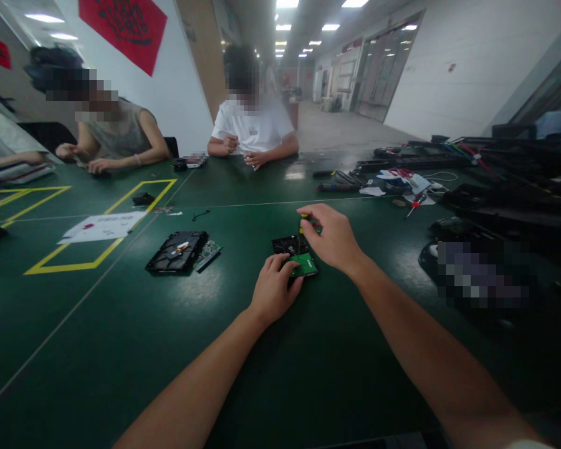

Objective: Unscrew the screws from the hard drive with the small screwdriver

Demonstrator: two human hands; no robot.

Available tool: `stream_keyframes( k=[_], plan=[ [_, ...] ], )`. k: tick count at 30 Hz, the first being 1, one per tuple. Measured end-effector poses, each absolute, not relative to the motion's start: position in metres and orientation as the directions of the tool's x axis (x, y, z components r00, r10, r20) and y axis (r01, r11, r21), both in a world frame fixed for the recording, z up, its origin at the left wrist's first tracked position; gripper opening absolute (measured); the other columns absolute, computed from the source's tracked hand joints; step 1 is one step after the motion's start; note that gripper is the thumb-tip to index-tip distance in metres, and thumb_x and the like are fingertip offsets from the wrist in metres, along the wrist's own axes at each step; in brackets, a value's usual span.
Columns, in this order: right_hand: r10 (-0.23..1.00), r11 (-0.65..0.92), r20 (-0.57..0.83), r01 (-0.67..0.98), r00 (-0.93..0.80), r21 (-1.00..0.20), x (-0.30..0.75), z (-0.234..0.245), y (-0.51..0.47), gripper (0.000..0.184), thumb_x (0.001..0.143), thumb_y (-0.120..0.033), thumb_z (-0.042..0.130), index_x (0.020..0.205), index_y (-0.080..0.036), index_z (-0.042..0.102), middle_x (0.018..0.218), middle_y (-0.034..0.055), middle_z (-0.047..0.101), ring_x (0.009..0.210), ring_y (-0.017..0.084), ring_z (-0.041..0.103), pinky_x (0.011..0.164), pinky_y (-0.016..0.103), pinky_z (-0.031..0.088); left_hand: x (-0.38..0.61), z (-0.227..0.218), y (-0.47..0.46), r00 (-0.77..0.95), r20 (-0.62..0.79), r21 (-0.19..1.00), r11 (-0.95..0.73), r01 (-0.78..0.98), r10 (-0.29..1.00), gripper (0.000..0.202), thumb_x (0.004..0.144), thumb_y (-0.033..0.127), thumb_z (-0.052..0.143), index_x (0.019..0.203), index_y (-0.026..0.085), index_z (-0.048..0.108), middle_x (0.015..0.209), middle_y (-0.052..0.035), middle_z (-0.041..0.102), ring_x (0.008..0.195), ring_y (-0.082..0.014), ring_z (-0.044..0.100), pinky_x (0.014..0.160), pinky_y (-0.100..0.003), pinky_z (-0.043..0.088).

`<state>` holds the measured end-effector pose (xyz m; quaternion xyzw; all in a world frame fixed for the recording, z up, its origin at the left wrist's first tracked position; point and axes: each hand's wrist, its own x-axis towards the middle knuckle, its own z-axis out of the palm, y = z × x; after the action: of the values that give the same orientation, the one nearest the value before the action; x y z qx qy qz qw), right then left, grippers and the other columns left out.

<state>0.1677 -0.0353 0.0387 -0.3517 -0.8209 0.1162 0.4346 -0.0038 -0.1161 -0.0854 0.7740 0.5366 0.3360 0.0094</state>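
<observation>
A black hard drive [284, 245] with a green circuit board [305, 264] on its upper side lies flat on the table in front of me. My left hand [274, 290] is closed around the drive's near left side, the thumb and fingers resting on the board and case. Above the drive, my right hand [330, 235] pinches the yellow handle of a small screwdriver [302, 230]. The screwdriver stands upright, its shaft pointing down at the board; whether its tip sits in a screw is too small to tell.
Left of me lie another opened black drive [175, 252] and a loose circuit board [208, 255]. A paper sheet [103, 227] lies within yellow tape. Cables and dark parts [486, 162] pile up at right, near a red screwdriver [416, 204]. Other people sit across the green table [206, 349].
</observation>
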Motion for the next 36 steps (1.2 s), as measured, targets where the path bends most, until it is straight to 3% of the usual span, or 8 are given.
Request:
stream_keyframes(
  k=[7, 14, 23, 32, 36],
  plan=[
    [0.668, 0.731, 0.654, 0.48, -0.355, -0.485, 0.168, 0.0393, -0.034, 0.012, 0.099, -0.029, 0.067, 0.107, -0.025, 0.075, 0.106, 0.0077, 0.074, 0.097, 0.025, 0.071, 0.085, 0.039, 0.059, -0.0036, -0.0851, -0.1159, 0.199, 0.508, 0.376, -0.424, 0.824, 0.838, 0.031, 0.097, 0.03, 0.07, 0.127, 0.025, 0.067, 0.141, -0.013, 0.06, 0.136, -0.035, 0.052, 0.114, -0.058, 0.052],
    [0.688, 0.715, 0.643, 0.464, -0.336, -0.523, 0.1674, 0.0378, -0.0341, 0.016, 0.097, -0.021, 0.063, 0.11, -0.025, 0.071, 0.11, 0.0058, 0.077, 0.094, 0.023, 0.073, 0.084, 0.039, 0.059, -0.0039, -0.0841, -0.1164, 0.201, 0.504, 0.379, -0.424, 0.822, 0.84, 0.032, 0.096, 0.03, 0.07, 0.128, 0.025, 0.067, 0.141, -0.0131, 0.06, 0.136, -0.0351, 0.053, 0.114, -0.059, 0.052],
    [0.695, 0.697, 0.647, 0.518, -0.314, -0.497, 0.1691, 0.0394, -0.0334, 0.01, 0.095, -0.031, 0.075, 0.099, -0.024, 0.069, 0.099, 0.006, 0.07, 0.087, 0.022, 0.068, 0.078, 0.036, 0.056, -0.0041, -0.0847, -0.1166, 0.2, 0.502, 0.379, -0.422, 0.824, 0.842, 0.032, 0.097, 0.031, 0.07, 0.128, 0.024, 0.067, 0.14, -0.014, 0.06, 0.135, -0.035, 0.053, 0.113, -0.058, 0.052],
    [0.674, 0.724, 0.665, 0.468, -0.323, -0.506, 0.1676, 0.0357, -0.0333, 0.019, 0.095, -0.018, 0.066, 0.113, -0.023, 0.07, 0.111, 0.0082, 0.074, 0.094, 0.024, 0.072, 0.084, 0.039, 0.059, -0.0036, -0.0861, -0.116, 0.197, 0.506, 0.368, -0.416, 0.832, 0.84, 0.032, 0.097, 0.032, 0.07, 0.128, 0.023, 0.067, 0.14, -0.0136, 0.06, 0.135, -0.0347, 0.053, 0.114, -0.056, 0.052],
    [0.654, 0.745, 0.67, 0.453, -0.35, -0.49, 0.1663, 0.0373, -0.0354, 0.017, 0.096, -0.017, 0.063, 0.11, -0.023, 0.071, 0.111, 0.0079, 0.074, 0.095, 0.023, 0.072, 0.086, 0.039, 0.059, -0.0035, -0.0841, -0.1168, 0.198, 0.496, 0.364, -0.41, 0.836, 0.845, 0.032, 0.098, 0.032, 0.069, 0.128, 0.023, 0.067, 0.14, -0.0142, 0.06, 0.135, -0.0351, 0.053, 0.114, -0.058, 0.051]
  ],
)
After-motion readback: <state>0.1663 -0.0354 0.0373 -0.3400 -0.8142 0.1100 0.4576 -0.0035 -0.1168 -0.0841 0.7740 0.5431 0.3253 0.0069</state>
